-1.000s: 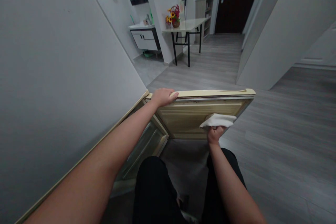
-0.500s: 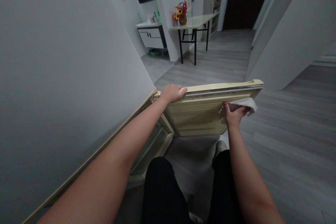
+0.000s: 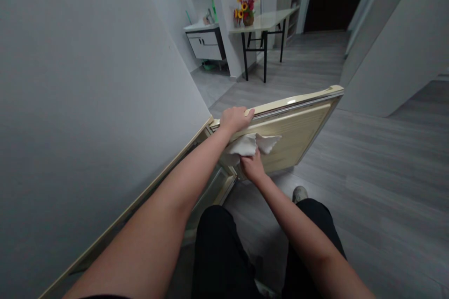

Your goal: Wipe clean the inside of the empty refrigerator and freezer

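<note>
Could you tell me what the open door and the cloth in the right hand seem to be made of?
Door: probably painted metal or plastic, cream, glossy; its top edge reflects light and its inner face is ribbed.
Cloth: soft white fabric or paper, matte, crumpled into folds.

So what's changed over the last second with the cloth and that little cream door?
The right hand has swept the white cloth leftward across the inner face of the cream door, from its right side to just under the left hand. The left hand keeps its grip on the door's top edge, near the hinge side.
</note>
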`<action>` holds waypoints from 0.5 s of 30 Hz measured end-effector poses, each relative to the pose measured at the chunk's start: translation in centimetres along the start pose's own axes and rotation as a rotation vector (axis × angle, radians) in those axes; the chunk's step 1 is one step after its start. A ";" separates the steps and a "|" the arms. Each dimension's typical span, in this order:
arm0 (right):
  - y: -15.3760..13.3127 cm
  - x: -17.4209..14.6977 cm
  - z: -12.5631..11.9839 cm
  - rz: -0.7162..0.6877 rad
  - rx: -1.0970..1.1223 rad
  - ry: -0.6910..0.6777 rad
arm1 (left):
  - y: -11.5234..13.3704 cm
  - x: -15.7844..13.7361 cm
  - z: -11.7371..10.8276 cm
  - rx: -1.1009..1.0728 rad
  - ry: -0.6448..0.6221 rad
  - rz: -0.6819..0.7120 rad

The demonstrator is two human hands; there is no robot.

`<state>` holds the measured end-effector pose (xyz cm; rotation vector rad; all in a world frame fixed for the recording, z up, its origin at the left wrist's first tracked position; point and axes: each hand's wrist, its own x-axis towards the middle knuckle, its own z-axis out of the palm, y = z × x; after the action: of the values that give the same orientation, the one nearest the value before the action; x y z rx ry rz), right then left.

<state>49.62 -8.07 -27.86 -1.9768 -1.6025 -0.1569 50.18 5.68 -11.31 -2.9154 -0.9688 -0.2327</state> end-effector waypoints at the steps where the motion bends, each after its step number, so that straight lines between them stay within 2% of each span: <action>1: 0.1 0.2 0.1 0.025 -0.003 0.043 | 0.1 0.0 0.0 0.000 -0.002 -0.004; 4: 1.4 0.9 -0.5 0.187 0.004 0.136 | 0.1 0.0 0.0 0.002 -0.012 -0.010; 7: 3.9 1.5 -1.9 0.458 0.034 0.182 | -0.1 0.2 0.2 0.001 -0.010 0.004; 10: 7.1 1.6 -3.7 0.704 0.089 0.323 | -0.4 0.0 0.4 -0.004 -0.015 0.026; 12: 9.4 0.9 -4.7 0.799 0.127 0.437 | -0.5 -0.3 0.4 0.003 -0.023 0.049; 15: 12.7 -1.5 -5.9 0.865 0.138 0.532 | -0.7 -0.9 0.2 0.021 -0.032 0.102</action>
<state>62.53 -13.72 -28.29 -2.1004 -0.3575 -0.1940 49.04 5.71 -11.64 -2.9471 -0.8178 -0.1695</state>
